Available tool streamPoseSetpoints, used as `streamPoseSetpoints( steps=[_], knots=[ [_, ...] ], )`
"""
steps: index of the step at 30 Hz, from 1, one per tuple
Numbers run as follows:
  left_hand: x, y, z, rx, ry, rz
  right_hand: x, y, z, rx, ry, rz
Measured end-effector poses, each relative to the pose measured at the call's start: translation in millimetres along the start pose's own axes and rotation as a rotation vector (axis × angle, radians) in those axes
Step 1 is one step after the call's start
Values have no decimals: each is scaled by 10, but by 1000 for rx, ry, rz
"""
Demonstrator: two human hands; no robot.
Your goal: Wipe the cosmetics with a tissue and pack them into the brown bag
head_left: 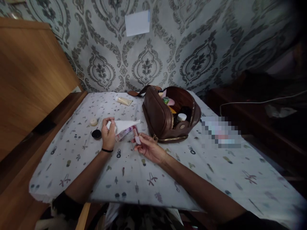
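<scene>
Head: pointed white tissue, slim tube in hands.

Brown bag: I count one, at 1 o'clock
Round items: I count two, at 11 o'clock
Loose tubes: I see two, toward 12 o'clock
Pink vial: one
White cloth: one
Wall sheet: one

both forearms reach forward, hands near each other, fingers bent.
</scene>
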State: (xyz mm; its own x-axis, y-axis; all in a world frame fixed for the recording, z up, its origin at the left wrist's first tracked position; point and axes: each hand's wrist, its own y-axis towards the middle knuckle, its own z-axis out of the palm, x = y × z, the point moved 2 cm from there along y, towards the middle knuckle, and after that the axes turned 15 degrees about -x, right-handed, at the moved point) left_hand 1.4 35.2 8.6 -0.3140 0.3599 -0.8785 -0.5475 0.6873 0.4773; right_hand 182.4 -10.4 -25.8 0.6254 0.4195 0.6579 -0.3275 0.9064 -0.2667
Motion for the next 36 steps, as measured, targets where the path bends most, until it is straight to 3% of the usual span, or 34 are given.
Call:
streamPoseSetpoints(
  steps=[2,8,11,16,19,24,28,36],
  knots=[
    [-51,-96,27,90,-6,71,-20,4,6,6,-24,3],
    [-147,-479,101,595,-123,359,-2,6,-10,-81,-23,-34],
    [-111,-512,98,701,-158,395,14,18,-37,-120,-5,-50],
    [-119,-438,100,717,-152,494,11,92,-98,-165,43,-107],
    [-194,-418,98,662,-186,603,5,119,-119,-184,53,-127],
    [-250,-421,93,585,-184,625,11,86,-100,-204,25,-120],
    [-181,-429,92,544,-31,561,17,52,-84,-198,-13,-83],
    [-128,-426,98,659,4,332,38,12,-38,-91,-43,0]
  ],
)
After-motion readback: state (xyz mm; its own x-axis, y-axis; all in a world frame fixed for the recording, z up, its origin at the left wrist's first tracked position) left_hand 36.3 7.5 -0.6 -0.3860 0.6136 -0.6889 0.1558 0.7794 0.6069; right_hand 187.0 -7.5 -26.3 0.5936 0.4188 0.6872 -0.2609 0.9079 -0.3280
